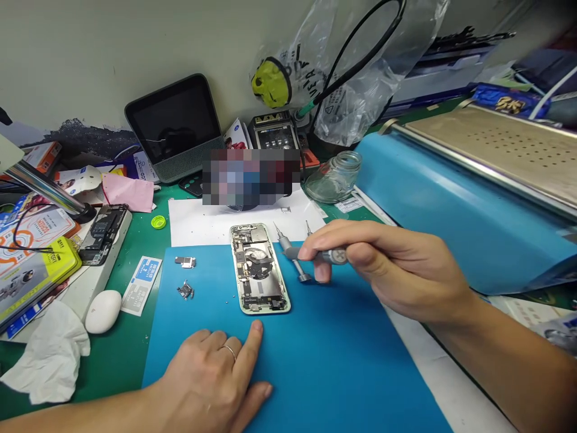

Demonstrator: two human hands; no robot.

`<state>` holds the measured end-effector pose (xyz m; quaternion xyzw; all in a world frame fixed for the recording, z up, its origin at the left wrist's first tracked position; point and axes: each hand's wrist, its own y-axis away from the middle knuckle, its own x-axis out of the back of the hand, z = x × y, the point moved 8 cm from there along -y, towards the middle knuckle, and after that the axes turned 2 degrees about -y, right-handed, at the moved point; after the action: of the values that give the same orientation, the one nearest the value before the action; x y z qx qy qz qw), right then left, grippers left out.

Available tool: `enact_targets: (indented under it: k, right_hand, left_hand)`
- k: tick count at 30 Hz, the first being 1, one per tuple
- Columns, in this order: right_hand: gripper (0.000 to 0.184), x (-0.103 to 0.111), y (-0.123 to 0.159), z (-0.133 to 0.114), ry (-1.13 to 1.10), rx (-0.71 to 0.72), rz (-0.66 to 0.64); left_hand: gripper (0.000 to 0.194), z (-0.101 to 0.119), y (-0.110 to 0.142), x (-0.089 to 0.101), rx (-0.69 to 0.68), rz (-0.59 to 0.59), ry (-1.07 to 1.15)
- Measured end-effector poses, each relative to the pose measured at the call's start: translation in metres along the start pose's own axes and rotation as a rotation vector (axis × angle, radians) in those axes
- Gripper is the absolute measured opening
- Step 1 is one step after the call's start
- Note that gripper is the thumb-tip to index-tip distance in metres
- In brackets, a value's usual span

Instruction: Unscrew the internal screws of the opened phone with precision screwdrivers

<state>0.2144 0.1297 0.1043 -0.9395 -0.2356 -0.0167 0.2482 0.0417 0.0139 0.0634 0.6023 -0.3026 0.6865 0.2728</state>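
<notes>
An opened phone, its inner parts bare, lies on the blue mat. My left hand rests on the mat below it, index finger stretched out close to the phone's bottom edge. Thumb and index are apart, the other fingers are partly curled, and nothing is held. Right of the phone my right hand is closed around a grey screwdriver, held nearly level above the mat. Another grey screwdriver lies under it, and a thin tip shows behind my fingers.
Small metal parts and a metal plate lie left of the phone. A white mouse-shaped case, crumpled tissue and another opened phone are further left. Behind stand a glass jar and a dark-screen display.
</notes>
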Motion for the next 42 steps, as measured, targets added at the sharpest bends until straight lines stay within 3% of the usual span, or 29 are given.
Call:
enact_targets:
  k: [6,9,13,18,22,26,42]
  right_hand:
    - [0.026,-0.004,-0.002,0.018,-0.044,-0.197,0.015]
    - [0.025,-0.003,-0.004,0.023,-0.041,-0.218,0.062]
    - [0.023,0.0,-0.004,0.018,0.039,-0.129,0.122]
    - [0.021,0.0,-0.003,0.011,0.376,0.011,0.105]
    - [0.037,-0.01,-0.002,0.007,0.58,0.104,0.035]
    - [0.047,-0.017,-0.002,0.003,0.637,0.167,-0.004]
    - [0.053,-0.02,-0.001,0.001,0.685,0.204,-0.013]
  left_hand:
    - [0.051,0.0,0.0,0.001,0.005,0.004,-0.009]
    - [0.052,0.001,0.0,0.001,0.004,0.0,0.0]
    - [0.052,0.0,0.0,0.0,0.01,-0.009,0.004]
    - [0.052,0.0,0.0,0.0,0.01,-0.007,0.009]
    - [0.051,0.0,0.002,0.0,0.011,-0.005,0.004]
    - [0.051,0.0,0.002,-0.001,0.011,-0.016,0.011]
    - [0.052,-0.001,0.0,-0.001,0.007,-0.008,0.018]
